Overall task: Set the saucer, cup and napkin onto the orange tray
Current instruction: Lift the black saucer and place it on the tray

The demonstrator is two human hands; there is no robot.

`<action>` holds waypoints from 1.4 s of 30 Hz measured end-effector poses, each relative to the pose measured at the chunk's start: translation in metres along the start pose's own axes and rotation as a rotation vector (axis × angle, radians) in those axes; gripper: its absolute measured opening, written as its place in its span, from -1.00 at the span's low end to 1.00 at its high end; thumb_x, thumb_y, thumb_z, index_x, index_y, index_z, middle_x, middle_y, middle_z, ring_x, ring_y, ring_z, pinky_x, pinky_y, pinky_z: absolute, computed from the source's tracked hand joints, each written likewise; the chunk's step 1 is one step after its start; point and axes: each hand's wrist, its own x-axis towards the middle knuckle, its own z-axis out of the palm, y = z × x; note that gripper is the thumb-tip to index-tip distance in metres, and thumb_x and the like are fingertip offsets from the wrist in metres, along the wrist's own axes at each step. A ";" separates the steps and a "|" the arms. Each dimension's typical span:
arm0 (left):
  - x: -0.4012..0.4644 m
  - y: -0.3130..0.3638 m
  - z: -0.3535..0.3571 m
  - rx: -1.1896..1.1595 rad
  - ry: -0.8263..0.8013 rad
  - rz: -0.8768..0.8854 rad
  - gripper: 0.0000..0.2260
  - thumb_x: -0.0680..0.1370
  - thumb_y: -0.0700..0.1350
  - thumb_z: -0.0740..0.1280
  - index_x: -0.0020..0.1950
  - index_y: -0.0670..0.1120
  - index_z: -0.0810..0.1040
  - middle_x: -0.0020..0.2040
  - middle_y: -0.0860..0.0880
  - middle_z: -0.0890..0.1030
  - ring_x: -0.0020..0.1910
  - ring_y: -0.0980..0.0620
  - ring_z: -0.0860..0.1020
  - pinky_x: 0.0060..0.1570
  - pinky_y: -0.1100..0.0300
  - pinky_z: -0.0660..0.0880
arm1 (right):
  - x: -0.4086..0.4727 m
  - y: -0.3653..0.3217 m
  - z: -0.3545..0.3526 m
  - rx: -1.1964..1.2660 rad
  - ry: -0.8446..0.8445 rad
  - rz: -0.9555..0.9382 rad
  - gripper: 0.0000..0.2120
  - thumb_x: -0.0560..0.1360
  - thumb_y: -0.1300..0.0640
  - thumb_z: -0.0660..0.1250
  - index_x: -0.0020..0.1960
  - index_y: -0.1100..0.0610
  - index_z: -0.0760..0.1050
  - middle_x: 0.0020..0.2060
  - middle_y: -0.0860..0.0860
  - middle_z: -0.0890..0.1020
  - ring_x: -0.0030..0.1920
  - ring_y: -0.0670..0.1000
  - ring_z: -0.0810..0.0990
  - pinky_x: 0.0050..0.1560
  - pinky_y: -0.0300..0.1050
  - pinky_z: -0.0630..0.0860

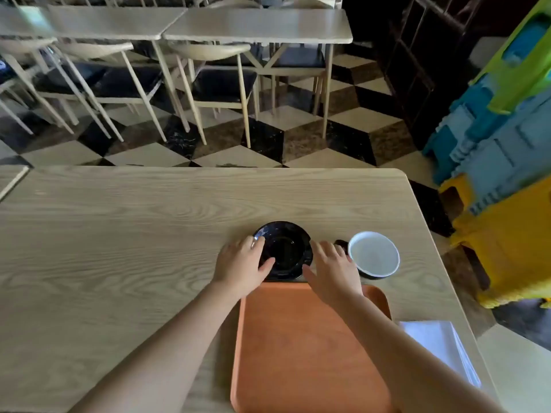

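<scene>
Orange tray (301, 347) near end cut off by the bottom edge, saucer (283, 248) sides covered by both hands, cup (374, 254) handle mostly hidden behind right hand (334, 269)

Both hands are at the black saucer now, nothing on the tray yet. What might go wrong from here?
1. The right hand lies close beside the cup; swinging the saucer back could knock the cup over.
2. The saucer sits just past the tray rim; lifted too low, it may catch that edge.
3. The napkin lies near the table edge, beside the right forearm, which might brush it off.
</scene>
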 end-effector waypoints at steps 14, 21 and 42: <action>0.027 -0.033 0.072 -0.202 0.011 -0.209 -0.70 0.42 0.04 0.35 0.01 -0.13 0.46 -0.04 -0.10 0.54 -0.02 -0.17 0.51 -0.24 0.03 0.44 | 0.051 0.007 0.064 0.132 -0.063 0.177 -0.35 0.46 0.05 0.31 0.44 0.16 0.09 0.27 0.12 0.42 0.27 0.17 0.31 0.07 0.04 0.45; 0.029 -0.026 0.072 -0.670 -0.010 -0.397 -0.88 0.42 -0.28 0.31 -0.06 -0.23 0.53 -0.11 -0.23 0.61 -0.10 -0.23 0.55 -0.13 -0.01 0.47 | 0.063 0.009 0.057 0.502 0.000 0.260 -0.61 0.37 0.35 0.26 0.19 0.18 0.43 0.05 0.18 0.59 0.05 0.18 0.51 -0.07 -0.11 0.39; -0.111 -0.016 0.057 -0.969 -0.105 -0.585 -0.62 0.45 -0.30 0.34 0.20 0.05 0.55 -0.29 -0.02 0.67 -0.44 0.08 0.62 -0.35 0.19 0.59 | -0.071 0.020 0.084 1.052 -0.055 0.346 -0.57 0.38 0.43 0.25 0.04 -0.03 0.57 -0.17 -0.03 0.63 -0.30 -0.04 0.64 -0.39 -0.11 0.63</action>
